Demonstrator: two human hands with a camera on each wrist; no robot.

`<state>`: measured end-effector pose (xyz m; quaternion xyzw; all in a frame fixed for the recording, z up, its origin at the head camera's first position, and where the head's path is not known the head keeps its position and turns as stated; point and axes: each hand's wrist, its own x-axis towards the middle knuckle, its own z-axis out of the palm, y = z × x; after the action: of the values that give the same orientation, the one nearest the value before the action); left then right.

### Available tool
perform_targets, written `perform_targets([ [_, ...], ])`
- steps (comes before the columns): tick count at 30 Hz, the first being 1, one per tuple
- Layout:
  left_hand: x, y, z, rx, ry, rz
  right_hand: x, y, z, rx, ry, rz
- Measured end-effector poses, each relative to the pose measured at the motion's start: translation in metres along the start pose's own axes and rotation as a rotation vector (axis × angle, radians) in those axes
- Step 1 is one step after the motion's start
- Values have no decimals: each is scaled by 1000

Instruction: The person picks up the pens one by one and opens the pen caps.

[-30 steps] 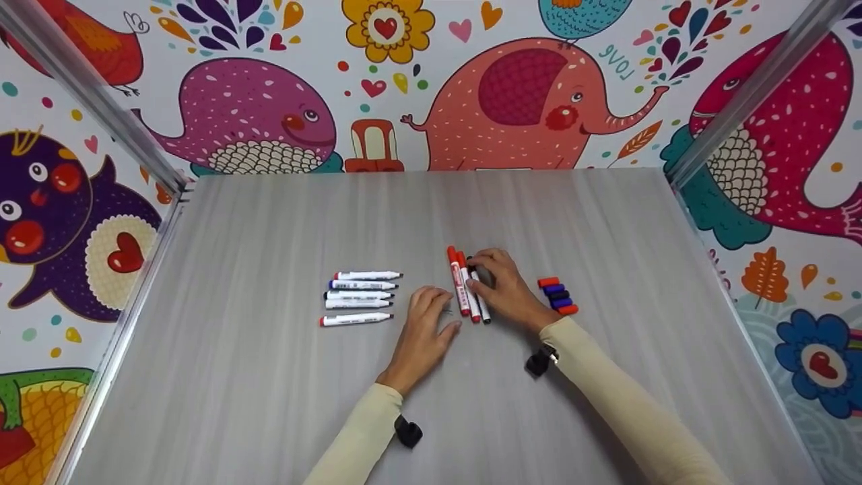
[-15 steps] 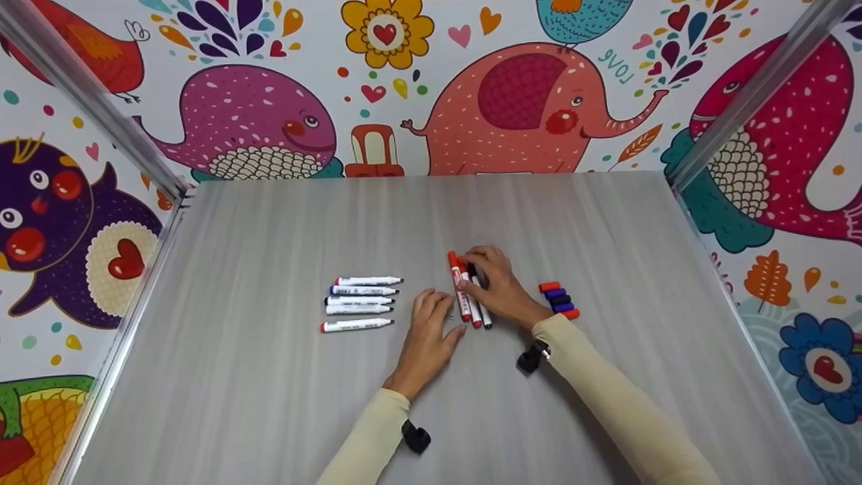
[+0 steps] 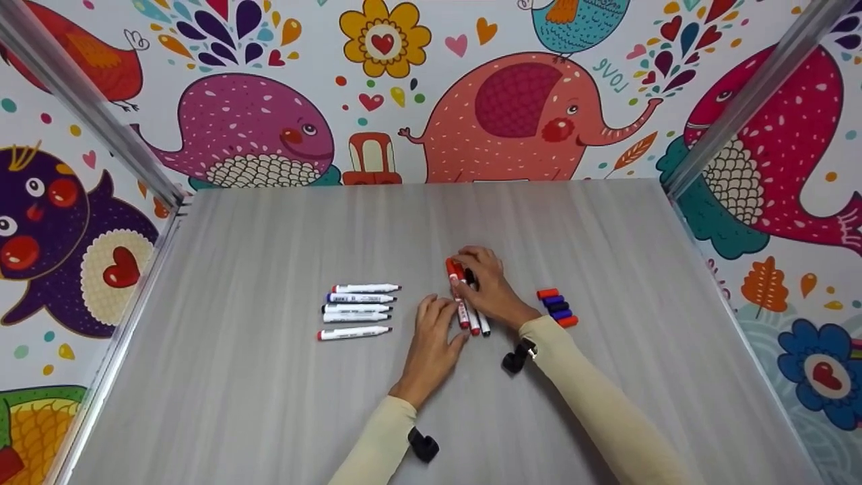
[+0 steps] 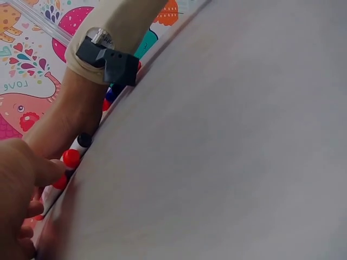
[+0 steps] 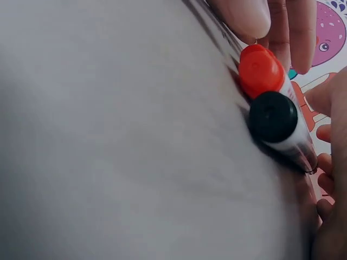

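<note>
Three capped whiteboard markers lie side by side mid-table: a red marker [image 3: 461, 308] on the left, another red marker [image 3: 474, 325] beside it, and a black marker [image 3: 485, 328]. Over their capped ends bends my right hand [image 3: 495, 293], its fingertips and thumb on the left red marker and partly hiding the group. My left hand [image 3: 431, 347] rests just left of their lower ends, fingers loosely bent and holding nothing. In the right wrist view, a red marker end [image 5: 261, 70] and a black marker end [image 5: 274, 116] lie between both hands.
Several uncapped white markers [image 3: 360, 298] lie in rows to the left, tips pointing right. Loose red, blue and black caps [image 3: 557, 306] form a column on the right. Printed walls and metal posts [image 3: 734, 94] border the grey table [image 3: 256, 404].
My right hand has shifted left from the black marker across to the left red one. The left hand has barely moved. The head view has tilted up slightly.
</note>
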<state>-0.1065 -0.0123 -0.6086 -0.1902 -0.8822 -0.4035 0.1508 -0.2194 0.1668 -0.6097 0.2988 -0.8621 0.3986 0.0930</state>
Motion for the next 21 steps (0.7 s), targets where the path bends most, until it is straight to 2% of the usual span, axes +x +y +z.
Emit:
perform_targets([
  [4, 2, 0, 2, 3, 9, 21, 3, -1, 0, -28, 5, 4],
  [12, 3, 1, 2, 1, -12, 3, 7, -3, -2, -57, -36, 12],
  [21, 2, 0, 4, 49, 15, 36, 7, -4, 1, -78, -40, 10],
])
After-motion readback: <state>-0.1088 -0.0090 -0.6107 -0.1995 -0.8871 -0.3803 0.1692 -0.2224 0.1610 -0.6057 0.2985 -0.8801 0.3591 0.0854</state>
